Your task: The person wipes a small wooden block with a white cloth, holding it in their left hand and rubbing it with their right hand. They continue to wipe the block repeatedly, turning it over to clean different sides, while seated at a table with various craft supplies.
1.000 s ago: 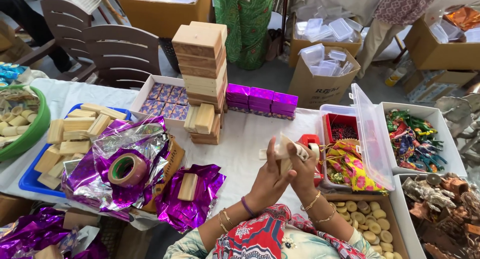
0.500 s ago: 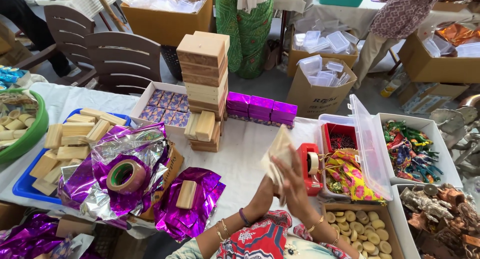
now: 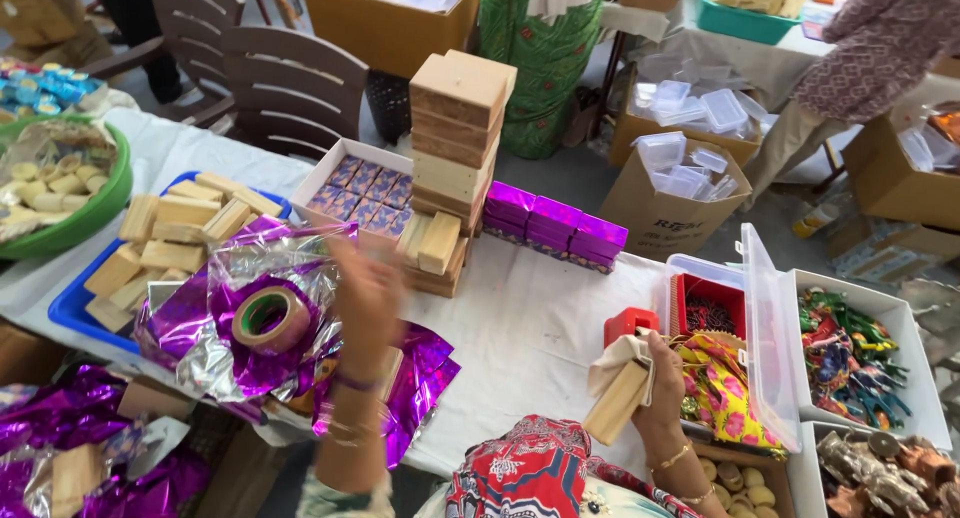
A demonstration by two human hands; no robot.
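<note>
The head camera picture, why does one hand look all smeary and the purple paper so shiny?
In the head view, the left hand is blurred by motion, while the right hand holding a wooden block partly wrapped in white paper is sharp. The purple foil sheets throw back bright white glare. Light is soft and even, shadows faint.

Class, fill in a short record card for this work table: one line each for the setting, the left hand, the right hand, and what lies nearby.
Setting: white-covered table crowded with packing goods
Left hand: raised and blurred over the purple foil sheets, holding nothing visible
Right hand: grips a wooden block partly wrapped in white paper
Nearby: roll of tape, stack of wooden blocks, purple wrapped boxes, blue tray of blocks
</note>
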